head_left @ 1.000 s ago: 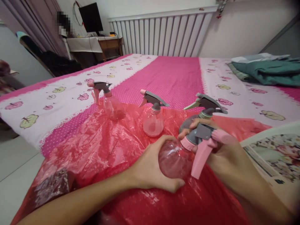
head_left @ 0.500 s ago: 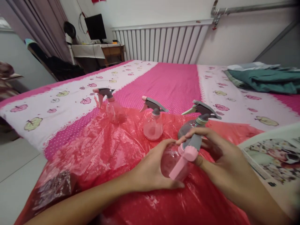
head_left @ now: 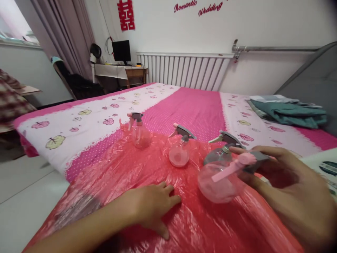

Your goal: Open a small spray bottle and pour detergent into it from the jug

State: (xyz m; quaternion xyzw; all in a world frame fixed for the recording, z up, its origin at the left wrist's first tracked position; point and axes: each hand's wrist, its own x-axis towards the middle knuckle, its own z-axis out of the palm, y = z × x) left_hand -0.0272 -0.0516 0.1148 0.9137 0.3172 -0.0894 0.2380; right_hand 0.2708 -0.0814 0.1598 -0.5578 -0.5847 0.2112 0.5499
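My right hand (head_left: 286, 182) grips a pink spray bottle (head_left: 217, 184) by its grey and pink spray head, the round clear body tilted to the left. My left hand (head_left: 155, 205) lies with fingers spread on the red plastic sheet (head_left: 147, 168), holding nothing. Just behind the held bottle stands a grey spray bottle (head_left: 216, 154) with a pale green trigger, partly hidden. A clear spray bottle (head_left: 179, 154) with a pink-tipped grey head is upright left of it. Farther left, a pink spray bottle (head_left: 139, 135) stands by the sheet's back edge.
The sheet covers the front of a bed with a pink flowered bedspread (head_left: 195, 105). Folded green cloth (head_left: 286, 110) lies at the back right. A printed bag (head_left: 329, 168) is at the right edge. Beyond the bed are a radiator (head_left: 184, 70) and a monitor (head_left: 121, 51).
My left hand has let go of the pink spray bottle and dropped onto the sheet. My right hand has carried the bottle to the right. The view has tipped upward.
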